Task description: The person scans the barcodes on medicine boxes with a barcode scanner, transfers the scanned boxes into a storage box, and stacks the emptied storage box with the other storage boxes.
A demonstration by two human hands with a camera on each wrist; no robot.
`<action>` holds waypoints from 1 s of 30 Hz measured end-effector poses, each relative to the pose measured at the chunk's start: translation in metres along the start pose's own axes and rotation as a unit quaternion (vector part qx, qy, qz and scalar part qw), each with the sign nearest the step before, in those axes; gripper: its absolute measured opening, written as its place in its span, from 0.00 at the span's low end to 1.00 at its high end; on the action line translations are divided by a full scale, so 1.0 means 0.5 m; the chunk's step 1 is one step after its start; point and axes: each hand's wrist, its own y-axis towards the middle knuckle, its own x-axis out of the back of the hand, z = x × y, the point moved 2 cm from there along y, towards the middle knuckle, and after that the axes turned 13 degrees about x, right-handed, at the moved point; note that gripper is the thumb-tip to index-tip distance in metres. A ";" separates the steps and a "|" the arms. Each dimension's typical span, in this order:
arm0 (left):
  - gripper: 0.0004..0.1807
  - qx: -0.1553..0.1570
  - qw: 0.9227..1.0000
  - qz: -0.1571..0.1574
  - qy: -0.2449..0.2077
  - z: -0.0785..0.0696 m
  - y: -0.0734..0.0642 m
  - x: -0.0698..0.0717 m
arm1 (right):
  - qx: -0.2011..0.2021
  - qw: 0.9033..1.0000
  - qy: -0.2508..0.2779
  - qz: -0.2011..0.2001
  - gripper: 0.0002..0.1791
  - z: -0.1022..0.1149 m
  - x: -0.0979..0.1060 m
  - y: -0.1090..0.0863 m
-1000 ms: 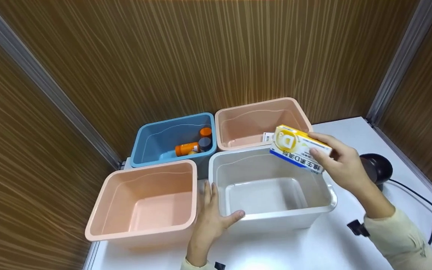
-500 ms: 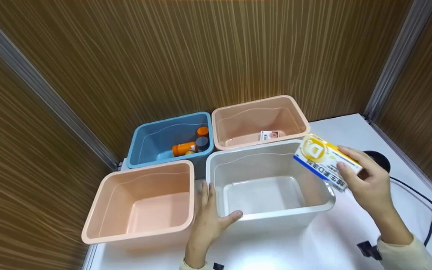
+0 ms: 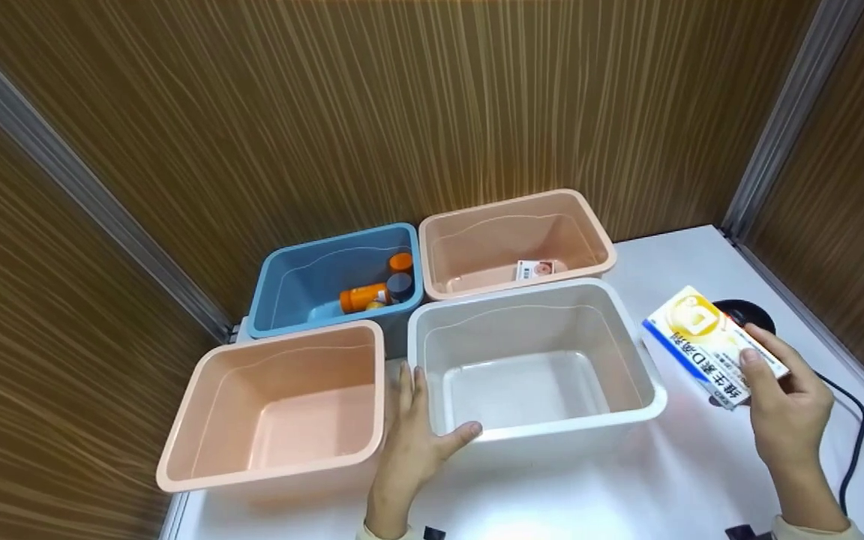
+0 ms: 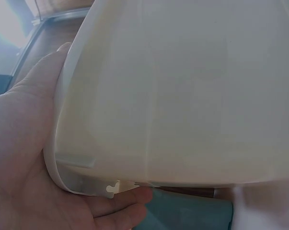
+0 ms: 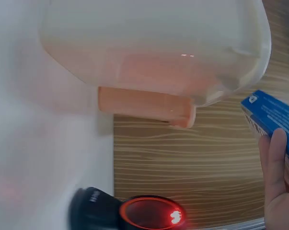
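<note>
My right hand (image 3: 781, 397) grips a yellow, white and blue medicine box (image 3: 706, 341) to the right of the white bin (image 3: 649, 375), above the table and close to a black scanner (image 3: 739, 311). In the right wrist view the box (image 5: 273, 120) shows at the right edge, with the scanner (image 5: 134, 213) lit red below it. My left hand (image 3: 417, 442) holds the white bin's near left corner, thumb on the front rim and fingers along its left side. The left wrist view shows my palm (image 4: 24, 158) against the white bin (image 4: 182, 96).
Four bins stand together: a peach bin (image 3: 199, 450) at front left, a blue bin (image 3: 282, 289) at back left with orange bottles (image 3: 361, 298), and a peach bin (image 3: 597, 240) at back right holding a small box (image 3: 535, 269). A black cable (image 3: 856, 442) runs along the table's right side.
My right hand has carried the medicine box from over the white bin's far right corner to the right and down, towards the scanner. The left hand has stayed on the bin.
</note>
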 end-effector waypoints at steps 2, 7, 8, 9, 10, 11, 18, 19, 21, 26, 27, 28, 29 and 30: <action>0.70 -0.001 1.000 0.000 -0.002 0.001 0.000 0.000 | -0.046 0.998 0.034 -0.028 0.20 -0.012 0.003 -0.008; 0.69 -0.008 1.000 -0.004 0.001 0.000 -0.001 -0.002 | -0.165 0.978 0.088 -0.094 0.20 -0.048 0.008 -0.029; 0.69 -0.010 1.000 -0.005 0.002 0.000 -0.001 -0.002 | -0.187 0.973 0.088 -0.100 0.21 -0.056 0.010 -0.034; 0.69 -0.011 1.000 -0.007 0.003 0.000 -0.001 -0.002 | -0.207 0.969 0.087 -0.104 0.21 -0.064 0.011 -0.039; 0.69 -0.011 1.000 -0.007 0.002 0.001 -0.001 -0.001 | -0.225 0.965 0.084 -0.105 0.21 -0.073 0.012 -0.043; 0.69 -0.011 1.000 -0.007 0.004 0.001 -0.002 -0.001 | -0.243 0.962 0.079 -0.100 0.22 -0.082 0.013 -0.048; 0.69 -0.012 1.000 -0.007 0.007 0.002 0.002 -0.001 | -0.353 0.933 0.027 -0.058 0.28 -0.134 0.018 -0.085; 0.69 -0.013 1.000 -0.007 0.008 0.001 0.002 -0.001 | -0.363 0.930 0.023 -0.058 0.29 -0.139 0.017 -0.089; 0.69 -0.012 1.000 -0.008 0.008 0.001 0.002 -0.001 | -0.375 0.925 0.023 -0.057 0.29 -0.147 0.016 -0.094; 0.69 -0.005 1.000 -0.005 0.009 0.003 0.001 0.000 | -0.368 0.927 0.042 -0.064 0.28 -0.142 0.013 -0.090; 0.69 -0.006 1.000 -0.005 0.010 0.002 0.001 -0.001 | -0.363 0.928 0.051 -0.069 0.28 -0.137 0.013 -0.085; 0.69 -0.007 1.000 -0.004 0.010 0.002 0.001 -0.001 | -0.354 0.930 0.063 -0.075 0.27 -0.132 0.013 -0.079; 0.69 -0.008 1.000 -0.004 0.010 0.002 0.001 -0.001 | -0.344 0.933 0.076 -0.080 0.27 -0.125 0.013 -0.071; 0.69 -0.010 1.000 -0.005 0.010 0.002 0.001 -0.001 | -0.332 0.935 0.088 -0.085 0.27 -0.118 0.014 -0.062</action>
